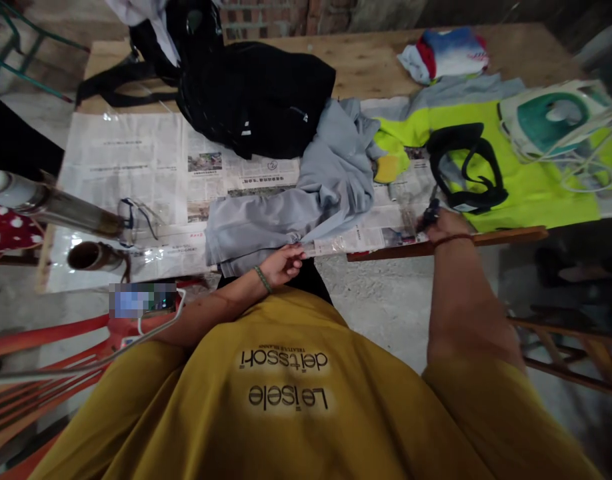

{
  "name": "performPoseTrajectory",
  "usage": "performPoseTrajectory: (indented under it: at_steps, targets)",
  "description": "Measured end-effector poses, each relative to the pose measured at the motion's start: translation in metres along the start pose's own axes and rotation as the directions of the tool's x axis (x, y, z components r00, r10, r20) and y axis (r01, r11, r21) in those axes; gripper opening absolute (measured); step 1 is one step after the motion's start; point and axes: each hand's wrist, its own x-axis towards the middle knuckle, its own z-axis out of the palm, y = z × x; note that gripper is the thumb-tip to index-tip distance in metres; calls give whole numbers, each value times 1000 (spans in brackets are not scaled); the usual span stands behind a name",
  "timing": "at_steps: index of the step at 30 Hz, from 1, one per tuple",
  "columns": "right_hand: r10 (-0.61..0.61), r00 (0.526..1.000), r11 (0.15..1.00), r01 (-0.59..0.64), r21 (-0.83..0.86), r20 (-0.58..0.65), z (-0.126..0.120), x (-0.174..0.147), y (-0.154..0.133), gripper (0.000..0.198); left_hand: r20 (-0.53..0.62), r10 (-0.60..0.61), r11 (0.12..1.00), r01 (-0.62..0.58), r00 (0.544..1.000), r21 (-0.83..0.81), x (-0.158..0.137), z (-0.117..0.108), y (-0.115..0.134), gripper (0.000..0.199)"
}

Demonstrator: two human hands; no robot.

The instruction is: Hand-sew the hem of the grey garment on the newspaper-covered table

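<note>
A grey garment (336,180) lies rumpled on the newspaper, one long part reaching to the table's near edge. At that edge my left hand (285,264) is closed, its thumb and forefinger pinched at the garment's border. Farther right, my right hand (449,228) is wrapped around a small dark tool (430,215) with a slim end pointing away from me. Its exact kind is too blurred to make out. Just beyond this hand, a black strap-like piece (469,167) rests on a grey and neon-yellow garment (536,207).
A green-and-white iron (556,117) with a pale cord stands on the yellow garment. Black bags (256,93) and folded clothes (446,53) lie at the back. Glasses (139,220) and a brown cup (93,256) are left. A phone (141,301) rests on a red chair (46,387).
</note>
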Motion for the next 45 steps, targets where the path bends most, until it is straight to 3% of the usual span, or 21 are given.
performPoseTrajectory:
  at_steps: [3,6,11,13,15,18,20,30,36,45]
  targets:
    - [53,984,970,-10,245,-173,27,-43,-19,31,85,-38,998,41,996,-42,6,2,-1,8]
    - [46,981,908,38,418,-191,73,-98,-33,36,51,-27,999,29,998,-27,8,-2,-4,11]
    - [162,979,880,-200,432,122,139,-167,-42,64,0,10,999,-10,1000,38,-2,-15,-5,14]
    - [191,935,852,-308,423,298,152,-183,-42,73,-4,38,995,-38,999,95,-9,-17,-6,15]
    - [199,862,833,-399,383,466,159,-193,-43,78,-17,74,982,-70,997,173,-13,-18,-7,14]
    - [225,749,852,-461,247,623,165,-196,-45,66,-53,149,953,-129,987,272,-17,-17,-11,11]
    - [244,702,867,-467,173,669,169,-193,-46,59,-68,214,932,-183,974,313,-18,-16,-13,13]
    - [104,613,869,-439,228,783,189,-171,-50,66,-115,455,792,-343,883,504,-13,-13,-11,11]
    - [25,621,845,-432,315,784,212,-155,-51,63,-36,508,691,-382,861,614,-20,-10,-10,16]
    - [44,706,792,-456,406,707,239,-137,-48,64,65,541,611,-445,839,655,-21,-16,-13,24]
